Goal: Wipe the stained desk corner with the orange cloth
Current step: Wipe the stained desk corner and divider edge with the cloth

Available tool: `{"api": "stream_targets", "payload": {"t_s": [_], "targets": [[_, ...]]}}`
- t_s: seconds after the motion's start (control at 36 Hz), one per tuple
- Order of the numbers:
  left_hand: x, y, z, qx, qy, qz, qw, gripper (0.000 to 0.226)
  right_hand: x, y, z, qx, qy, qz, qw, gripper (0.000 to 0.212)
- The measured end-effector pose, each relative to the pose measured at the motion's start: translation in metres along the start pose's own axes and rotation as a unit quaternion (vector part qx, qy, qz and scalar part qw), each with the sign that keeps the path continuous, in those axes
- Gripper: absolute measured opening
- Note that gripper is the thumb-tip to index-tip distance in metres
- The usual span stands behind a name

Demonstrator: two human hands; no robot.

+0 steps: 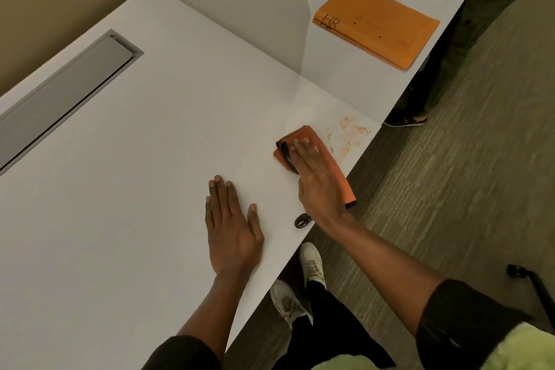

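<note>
The folded orange cloth (304,135) lies near the right corner of the white desk (135,159). My right hand (318,174) presses flat on top of it, fingers stretched out and pointing away from me. Reddish-brown smears of the stain (348,135) spread over the desk corner just right of the cloth, between it and the desk's edge. My left hand (231,228) rests flat and open on the desk, palm down, a little left of the cloth and nearer to me.
A stack of orange envelopes (375,24) marked HR lies on the neighbouring desk beyond a translucent divider panel (270,18). A grey cable tray lid (66,90) is set into the desk at left. A small dark ring-like object (301,221) sits by the front edge. Another person's foot (405,120) stands past the corner.
</note>
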State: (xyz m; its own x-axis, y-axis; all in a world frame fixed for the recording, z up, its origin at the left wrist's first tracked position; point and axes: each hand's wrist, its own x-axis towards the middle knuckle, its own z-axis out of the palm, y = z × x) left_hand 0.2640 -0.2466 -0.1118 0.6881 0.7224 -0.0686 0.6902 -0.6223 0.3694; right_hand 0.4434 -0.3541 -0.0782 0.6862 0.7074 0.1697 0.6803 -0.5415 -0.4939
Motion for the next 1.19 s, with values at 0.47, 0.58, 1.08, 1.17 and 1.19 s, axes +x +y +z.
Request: {"api": "stream_targets", "payload": {"t_s": [0.47,0.58,1.08,1.17,1.19], "targets": [[0.0,-0.001,0.003,0.003,0.005,0.002,1.0,0.073,0.079,0.007,0.006,-0.087,0.024,0.134,0.987,0.069],[0.001,-0.001,0.004,0.01,0.013,0.003,1.0,0.073,0.086,-0.019,0.017,-0.114,0.015,0.17,0.979,0.064],[0.001,0.0,0.001,0.022,0.019,0.008,1.0,0.071,0.142,0.015,-0.013,-0.145,-0.042,0.257,0.955,0.06],[0.001,0.0,0.002,0.019,0.017,0.005,1.0,0.071,0.114,-0.008,-0.002,-0.128,-0.052,0.227,0.964,0.064],[0.001,0.0,0.002,0.018,0.016,0.006,1.0,0.071,0.1,-0.017,0.002,-0.126,-0.061,0.207,0.968,0.067]]}}
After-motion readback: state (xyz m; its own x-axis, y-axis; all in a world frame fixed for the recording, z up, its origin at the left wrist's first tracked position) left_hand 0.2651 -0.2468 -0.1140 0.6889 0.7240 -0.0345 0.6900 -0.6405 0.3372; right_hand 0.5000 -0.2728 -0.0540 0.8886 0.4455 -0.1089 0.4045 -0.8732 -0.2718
